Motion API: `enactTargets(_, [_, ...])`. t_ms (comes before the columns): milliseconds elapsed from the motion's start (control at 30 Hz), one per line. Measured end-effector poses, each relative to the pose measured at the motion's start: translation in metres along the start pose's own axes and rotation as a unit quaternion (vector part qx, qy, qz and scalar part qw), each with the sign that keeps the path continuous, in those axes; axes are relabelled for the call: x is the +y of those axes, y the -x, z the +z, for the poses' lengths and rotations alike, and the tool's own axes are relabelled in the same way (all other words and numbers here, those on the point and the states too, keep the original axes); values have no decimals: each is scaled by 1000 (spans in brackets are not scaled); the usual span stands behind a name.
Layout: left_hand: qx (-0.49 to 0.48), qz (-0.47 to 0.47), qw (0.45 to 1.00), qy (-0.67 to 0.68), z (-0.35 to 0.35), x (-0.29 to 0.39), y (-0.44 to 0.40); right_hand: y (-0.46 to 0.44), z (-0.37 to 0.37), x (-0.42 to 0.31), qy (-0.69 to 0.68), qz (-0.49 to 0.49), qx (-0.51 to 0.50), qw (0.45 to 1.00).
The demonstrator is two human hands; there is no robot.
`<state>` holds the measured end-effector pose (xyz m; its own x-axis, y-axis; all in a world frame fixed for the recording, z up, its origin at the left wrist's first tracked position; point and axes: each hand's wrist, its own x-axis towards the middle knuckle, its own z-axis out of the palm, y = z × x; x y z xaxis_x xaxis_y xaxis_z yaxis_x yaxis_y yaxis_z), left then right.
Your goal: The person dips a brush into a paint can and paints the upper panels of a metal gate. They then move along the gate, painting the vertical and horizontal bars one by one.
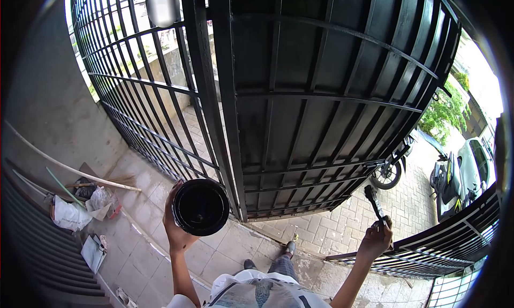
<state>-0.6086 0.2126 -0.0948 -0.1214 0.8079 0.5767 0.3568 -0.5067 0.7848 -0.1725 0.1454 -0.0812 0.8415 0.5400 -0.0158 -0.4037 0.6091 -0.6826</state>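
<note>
My left hand [175, 230] is wrapped round the side of an open can of black paint [201, 207], its dark inside facing up toward me. Off to the right, my right hand [377, 238] grips the handle of a paintbrush [373, 201], bristle end up and coated in black. The brush is apart from the can and from the gate. In front of me stands a black metal gate panel [321, 120] with ribs and crossbars, glossy in places.
A barred black gate section [155, 88] is at left. Near the wall lie a broom [120, 180], a long pole [69, 159] and plastic bags [72, 214]. Low railings [428, 249] stand at right. Motorcycles [448, 187] and a white car [475, 163] are parked beyond.
</note>
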Motion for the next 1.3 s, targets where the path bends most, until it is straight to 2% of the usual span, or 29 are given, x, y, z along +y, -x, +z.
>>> enactTargets(67, [11, 55, 998, -34, -1, 21, -11, 2, -2, 2, 28, -32, -119, 992])
enactTargets(200, [32, 124, 987, -92, -9, 31, -15, 18, 26, 5, 34, -59, -180, 981])
enactTargets(300, [37, 156, 977, -140, -15, 41, -14, 25, 34, 6, 25, -77, -275, 958])
enactTargets(433, [63, 199, 966, -152, -18, 48, -15, 38, 55, -7, 89, -109, -369, 919])
enactTargets(567, [70, 236, 954, -171, -19, 54, -17, 36, 54, -8, -64, -8, -397, 916])
enactTargets(633, [78, 258, 946, -180, -17, 61, -19, 44, 67, -5, -92, -29, -300, 949])
enactTargets(700, [84, 261, 944, -182, -18, 67, -21, 41, 71, -7, -95, -19, -309, 946])
enactTargets(767, [96, 285, 936, -181, -16, 71, -26, 48, 79, -11, -121, 12, -229, 966])
enactTargets(867, [115, 330, 919, -185, -12, 78, -35, 47, 76, -8, -117, -50, -309, 942])
enactTargets(1033, [130, 373, 895, -205, -3, 89, -43, 47, 63, -25, -35, -147, -425, 893])
enactTargets(1167, [145, 402, 880, -209, -6, 94, -46, 42, 58, -33, -51, -193, -473, 858])
enactTargets(1267, [148, 413, 875, -205, -12, 99, -47, 34, 51, -25, -13, -298, -443, 845])
enactTargets(1300, [150, 420, 871, -205, -14, 103, -49, 34, 50, -26, -10, -283, -452, 846])
